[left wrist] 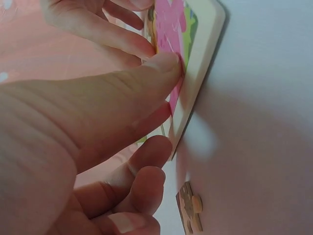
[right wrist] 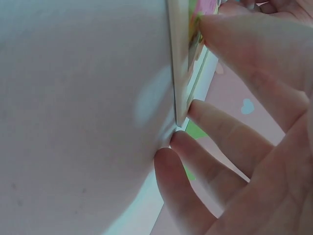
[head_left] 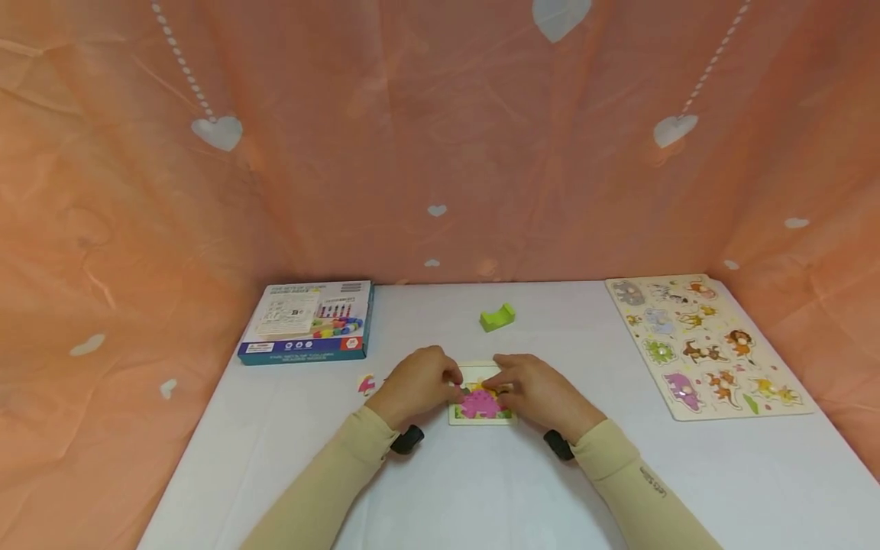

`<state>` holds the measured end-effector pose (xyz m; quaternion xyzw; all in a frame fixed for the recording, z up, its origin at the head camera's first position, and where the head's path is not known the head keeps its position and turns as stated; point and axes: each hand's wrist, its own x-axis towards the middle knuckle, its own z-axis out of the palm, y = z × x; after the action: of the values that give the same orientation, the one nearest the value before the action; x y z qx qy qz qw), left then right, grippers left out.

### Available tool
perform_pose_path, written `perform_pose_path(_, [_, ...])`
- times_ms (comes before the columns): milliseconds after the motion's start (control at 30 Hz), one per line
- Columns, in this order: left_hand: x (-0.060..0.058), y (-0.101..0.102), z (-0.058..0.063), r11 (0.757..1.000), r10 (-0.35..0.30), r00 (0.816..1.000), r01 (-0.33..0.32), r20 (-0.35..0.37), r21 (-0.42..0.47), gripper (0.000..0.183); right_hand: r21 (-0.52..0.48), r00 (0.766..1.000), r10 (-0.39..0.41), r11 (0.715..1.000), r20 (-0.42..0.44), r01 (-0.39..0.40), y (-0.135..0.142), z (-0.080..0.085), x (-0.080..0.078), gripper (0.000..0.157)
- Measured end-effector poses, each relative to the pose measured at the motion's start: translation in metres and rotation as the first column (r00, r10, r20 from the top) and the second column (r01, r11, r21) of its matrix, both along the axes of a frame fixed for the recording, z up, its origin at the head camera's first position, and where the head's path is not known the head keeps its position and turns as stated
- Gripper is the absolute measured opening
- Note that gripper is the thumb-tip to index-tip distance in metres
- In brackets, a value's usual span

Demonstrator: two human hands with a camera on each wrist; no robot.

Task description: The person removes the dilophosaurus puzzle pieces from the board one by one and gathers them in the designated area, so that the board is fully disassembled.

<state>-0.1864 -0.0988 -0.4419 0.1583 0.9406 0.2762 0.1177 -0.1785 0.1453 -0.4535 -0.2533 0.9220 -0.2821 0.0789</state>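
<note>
In the head view a small framed jigsaw puzzle (head_left: 481,422) with a pink animal picture lies flat on the table between both hands. My left hand (head_left: 421,386) is at its left side; in the left wrist view thumb and index finger pinch at the edge of a pink puzzle piece (left wrist: 168,22), the other fingers loosely bent. My right hand (head_left: 539,388) rests at the right side. In the right wrist view its thumb touches the picture, and its nearly straight fingers (right wrist: 220,125) lie by the frame's edge (right wrist: 180,93). The hands partly hide the puzzle.
A loose puzzle piece (head_left: 367,384) lies left of the left hand. Behind the puzzle stands a green curved block (head_left: 497,317). A boxed toy set (head_left: 305,321) lies at back left, a wooden animal peg board (head_left: 708,347) at right. An orange cloth (head_left: 440,153) hangs behind.
</note>
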Motion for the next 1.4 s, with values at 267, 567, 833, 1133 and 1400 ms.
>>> perform_pose_path(267, [0.0018, -0.0002, -0.0029, 1.0, -0.01, 1.0, 0.01, 0.023, -0.001, 0.014, 0.017, 1.0, -0.018, 1.0, 0.003, 0.018, -0.0003, -0.0009, 0.0014, 0.027])
perform_pose_path(567, [0.0026, 0.002, -0.0042, 1.0, -0.012, 1.0, 0.012, 0.006, -0.024, 0.014, 0.013, 0.998, -0.039, 0.999, 0.042, 0.039, -0.0003, 0.0001, 0.0023, 0.026])
perform_pose_path(833, [0.0007, 0.0028, -0.006, 1.0, -0.008, 1.0, 0.008, -0.004, 0.009, 0.016, 0.007, 0.999, -0.035, 0.999, 0.039, 0.035, -0.0008, -0.0005, 0.001, 0.027])
perform_pose_path(1133, [-0.0009, 0.0018, -0.0061, 0.995, 0.007, 1.0, -0.01, 0.029, 0.1, 0.015, 0.016, 0.999, -0.023, 1.0, 0.024, 0.022, -0.0009, -0.0013, 0.0004, 0.027])
perform_pose_path(1400, [-0.0025, 0.0002, -0.0056, 0.99, 0.013, 1.0, -0.017, 0.028, 0.14, 0.009, 0.033, 0.999, -0.026, 0.999, 0.022, 0.026, -0.001, 0.0009, 0.0008, 0.027])
